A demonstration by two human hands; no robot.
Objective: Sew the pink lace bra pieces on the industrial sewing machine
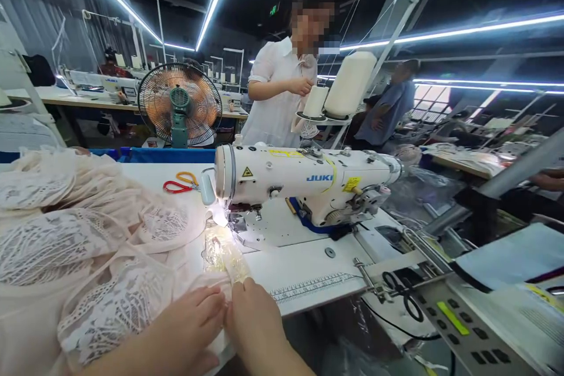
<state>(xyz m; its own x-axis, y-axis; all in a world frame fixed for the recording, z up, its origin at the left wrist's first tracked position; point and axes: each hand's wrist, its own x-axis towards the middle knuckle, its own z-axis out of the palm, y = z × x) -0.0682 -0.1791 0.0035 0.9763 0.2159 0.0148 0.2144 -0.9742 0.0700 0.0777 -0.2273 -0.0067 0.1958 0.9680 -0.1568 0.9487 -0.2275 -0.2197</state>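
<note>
Lace fabric [88, 247], pale pink: where does it lie? (Student)

Head view. It is heaped on the white table [308, 267] at left, with one narrow lit strip running up under the needle area [235, 220] of the Juki sewing machine [308, 179]. (Legend)

And the hands? (Student)

Left hand [189, 323]: fingers together, curled onto the near edge of the lace; whether they grip beneath it cannot be told. Right hand [255, 323]: touching the left, fingertips closed on the near end of the strip. (Legend)

Surroundings? (Student)

Red- and orange-handled scissors [180, 183] lie on the table just left of the machine head. A green fan [180, 104] stands behind. White thread cones [350, 85] sit on a stand above the machine, beside a co-worker in white [277, 94], whose hands are at chest height. A control panel [462, 323] lies at lower right. (Legend)
</note>
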